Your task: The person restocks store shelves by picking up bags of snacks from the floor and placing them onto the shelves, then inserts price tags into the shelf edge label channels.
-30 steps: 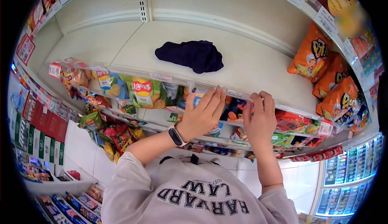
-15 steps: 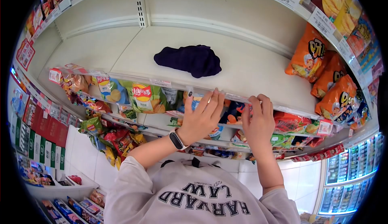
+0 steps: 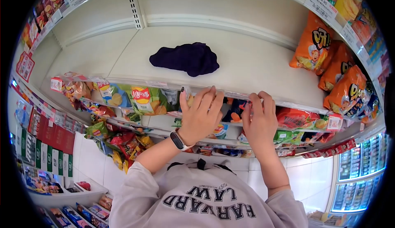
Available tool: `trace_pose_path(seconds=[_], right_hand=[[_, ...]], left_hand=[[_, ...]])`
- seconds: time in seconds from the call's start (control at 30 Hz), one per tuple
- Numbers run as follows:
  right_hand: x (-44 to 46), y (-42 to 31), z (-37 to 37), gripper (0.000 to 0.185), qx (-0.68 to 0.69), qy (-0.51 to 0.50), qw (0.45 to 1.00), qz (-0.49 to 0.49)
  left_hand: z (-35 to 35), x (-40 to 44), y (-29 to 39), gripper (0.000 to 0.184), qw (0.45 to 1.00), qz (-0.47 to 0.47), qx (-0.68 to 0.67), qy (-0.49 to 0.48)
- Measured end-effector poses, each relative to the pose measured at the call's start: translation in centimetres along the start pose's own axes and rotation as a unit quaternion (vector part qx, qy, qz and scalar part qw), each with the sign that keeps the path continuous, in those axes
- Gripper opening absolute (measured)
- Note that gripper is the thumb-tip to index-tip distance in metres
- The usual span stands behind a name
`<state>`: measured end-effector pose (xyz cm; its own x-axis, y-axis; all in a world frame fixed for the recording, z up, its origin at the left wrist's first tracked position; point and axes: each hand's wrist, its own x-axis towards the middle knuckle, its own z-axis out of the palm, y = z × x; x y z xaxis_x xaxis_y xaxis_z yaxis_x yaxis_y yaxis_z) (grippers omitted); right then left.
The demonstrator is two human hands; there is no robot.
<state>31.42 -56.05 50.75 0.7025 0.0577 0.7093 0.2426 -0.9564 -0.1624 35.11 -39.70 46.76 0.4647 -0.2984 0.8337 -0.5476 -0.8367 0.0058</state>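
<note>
- Dark purple cloth [image 3: 185,59] lies on the pale shelf [image 3: 255,63], on the far side of the front strip [image 3: 236,95], beyond the left hand [image 3: 201,121] and a little to its left. Its long axis runs mostly left to right, roughly along the shelf front, with the right part reaching slightly nearer.
- From left to right, the cloth goes from a slim, rounded end to a wider, bunched part with an uneven outline. It looks soft, matt and crumpled, low against the shelf; its folds are too dark to make out well.
- The left hand is the nearer one, its fingertips at the front strip, just short of the cloth's wide part and apart from it. The fingers are spread wide, the little finger well out to the left, and no object shows in its grasp. A dark-faced wristband [image 3: 177,140] sits at its wrist.
- The right hand [image 3: 261,129] is farther right, fingers bent at the same strip, thumb side towards the left hand. Whether it grips the strip, I cannot tell. A red snack bag [image 3: 296,118] is just to its right, below the shelf.
- Orange snack bags [image 3: 313,45] stand at the far right of the shelf, well apart from the cloth.
</note>
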Motion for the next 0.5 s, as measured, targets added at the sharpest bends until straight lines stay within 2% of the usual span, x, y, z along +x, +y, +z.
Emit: trace_pose_path(seconds=[0.37, 0.5], right_hand=[[0.0, 0.0, -0.2, 0.028, 0.002, -0.001, 1.000, 0.003], [0.8, 0.2, -0.5, 0.022, 0.017, -0.003, 1.000, -0.007]], left_hand=[[-0.7, 1.2, 0.2, 0.032, 1.000, -0.018, 0.000, -0.019], [-0.5, 1.5, 0.5, 0.028, 1.000, -0.015, 0.024, -0.001]])
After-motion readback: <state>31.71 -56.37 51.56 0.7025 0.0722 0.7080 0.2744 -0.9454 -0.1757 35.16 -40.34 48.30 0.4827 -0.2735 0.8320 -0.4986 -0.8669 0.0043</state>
